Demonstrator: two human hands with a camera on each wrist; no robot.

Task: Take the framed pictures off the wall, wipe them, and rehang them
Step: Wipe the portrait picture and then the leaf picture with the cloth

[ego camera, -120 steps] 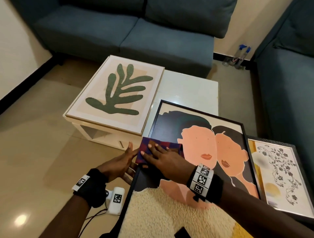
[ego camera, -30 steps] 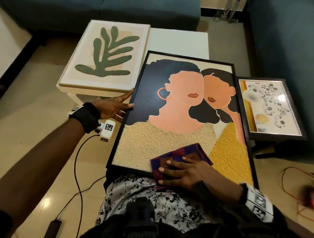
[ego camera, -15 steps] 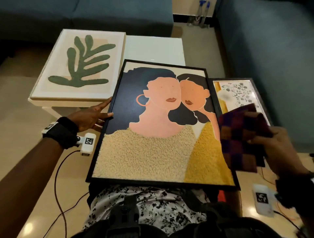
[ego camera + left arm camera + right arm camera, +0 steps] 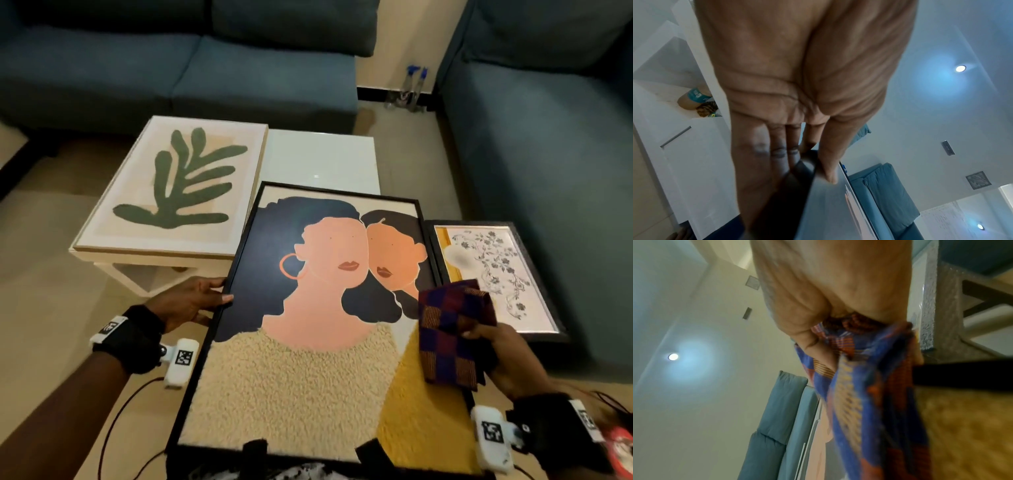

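Observation:
A large black-framed picture of two women (image 4: 318, 308) lies across my lap, its far end over the white table. My left hand (image 4: 202, 301) grips its left edge, thumb on the glass and fingers under the frame (image 4: 807, 162). My right hand (image 4: 493, 356) holds a folded checked cloth (image 4: 452, 335) lifted above the picture's right edge; in the right wrist view the cloth (image 4: 859, 386) hangs from my pinching fingers. A green leaf picture (image 4: 178, 185) in a pale frame lies on the table. A floral picture (image 4: 493, 274) in a dark frame lies at the right.
The white low table (image 4: 322, 157) stands ahead with blue sofas behind (image 4: 171, 68) and to the right (image 4: 548, 171). Two bottles (image 4: 411, 89) stand on the floor in the corner. Cables (image 4: 113, 428) trail over the tiled floor on both sides of me.
My right hand lifted the cloth off the picture's lower part and carried it to the right edge. The left hand kept its grip on the left edge.

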